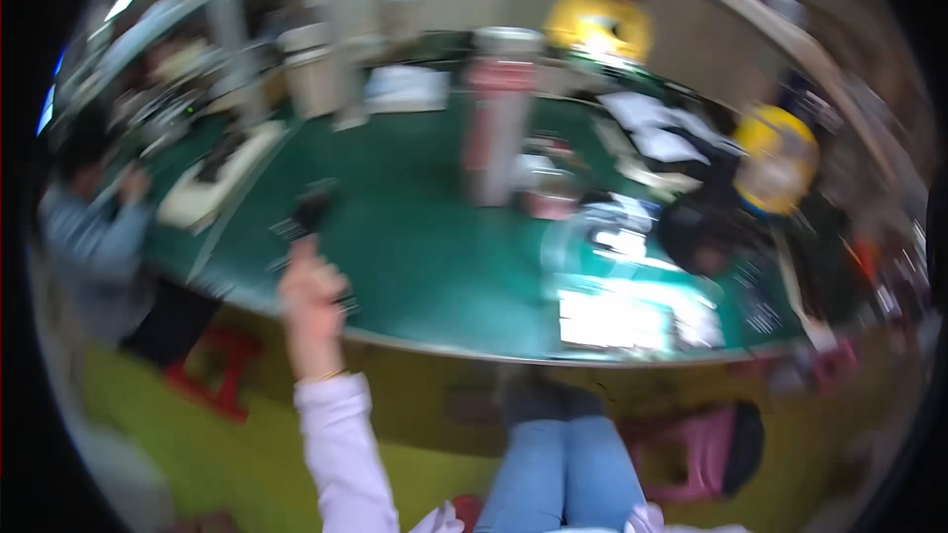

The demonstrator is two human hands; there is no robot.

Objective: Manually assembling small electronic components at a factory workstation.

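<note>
My left hand reaches forward over the near left part of the green table, its fingers closed. A small black object sticks out beyond the fingers; motion blur hides its kind. My right hand does not show. To the right of my left hand, a tall pink and clear bottle stands on the green tabletop. Close by it is a short jar-like container.
A person in a grey-blue top sits at the left by a long pale tray. Bright lit items and yellow round lamps are at the right. White papers lie at the back. A red stool and a pink stool stand below.
</note>
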